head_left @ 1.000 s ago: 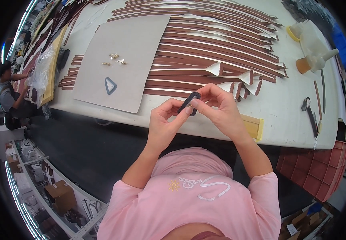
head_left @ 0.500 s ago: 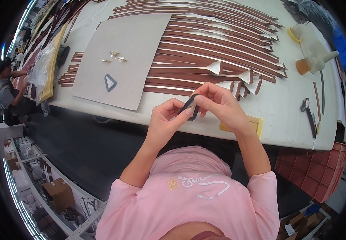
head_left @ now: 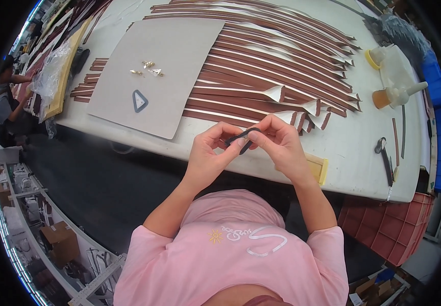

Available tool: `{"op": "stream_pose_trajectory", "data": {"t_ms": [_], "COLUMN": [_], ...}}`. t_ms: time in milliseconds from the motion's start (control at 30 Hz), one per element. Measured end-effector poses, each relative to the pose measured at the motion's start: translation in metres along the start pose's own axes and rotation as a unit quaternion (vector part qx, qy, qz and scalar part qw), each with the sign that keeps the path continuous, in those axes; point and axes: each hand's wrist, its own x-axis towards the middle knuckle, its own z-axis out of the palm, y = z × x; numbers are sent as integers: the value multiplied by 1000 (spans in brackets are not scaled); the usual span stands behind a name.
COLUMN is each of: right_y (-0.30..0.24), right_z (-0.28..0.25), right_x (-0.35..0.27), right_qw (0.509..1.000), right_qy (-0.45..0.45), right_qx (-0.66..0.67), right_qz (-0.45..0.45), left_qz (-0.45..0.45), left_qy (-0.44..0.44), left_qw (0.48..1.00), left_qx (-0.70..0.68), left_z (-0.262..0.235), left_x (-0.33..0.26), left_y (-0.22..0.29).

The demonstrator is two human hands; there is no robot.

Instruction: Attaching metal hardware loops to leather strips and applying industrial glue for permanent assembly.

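Note:
Just over the table's near edge, my left hand (head_left: 206, 152) and my right hand (head_left: 283, 148) both pinch a small dark triangular piece (head_left: 235, 137). It is tilted nearly edge-on, and the fingertips cover part of it. A similar triangular piece (head_left: 139, 102), with a dark rim and pale centre, lies on a grey board (head_left: 123, 115) to the left. Above it on the board are several small gold-coloured metal bits (head_left: 149, 65), some apparently in clear wrapping.
Long brown strips (head_left: 276, 61) with white edges cover the table behind my hands. To the right are bottles (head_left: 383, 98), a dark-handled tool (head_left: 385, 158) and thin strips. A yellow-framed block (head_left: 316, 168) sits by my right wrist; a red crate (head_left: 386, 224) stands below. Another person (head_left: 9, 102) works far left.
My right hand has come down and a little left, closer to my left hand. The dark triangular piece has tipped flatter. The whole view has shifted slightly.

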Motion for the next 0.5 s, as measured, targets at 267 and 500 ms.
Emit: {"op": "stream_pose_trajectory", "data": {"t_ms": [267, 500], "right_y": [-2, 0], "right_z": [-1, -2], "right_x": [1, 2], "right_qw": [999, 998], "right_qy": [9, -6], "right_qx": [-7, -34], "right_qz": [47, 51], "left_qz": [-24, 5], "left_qy": [-28, -55], "left_qw": [999, 998], "left_qx": [-31, -20], "left_z": [-3, -10], "left_x": [1, 3], "left_y": [-6, -9]}}
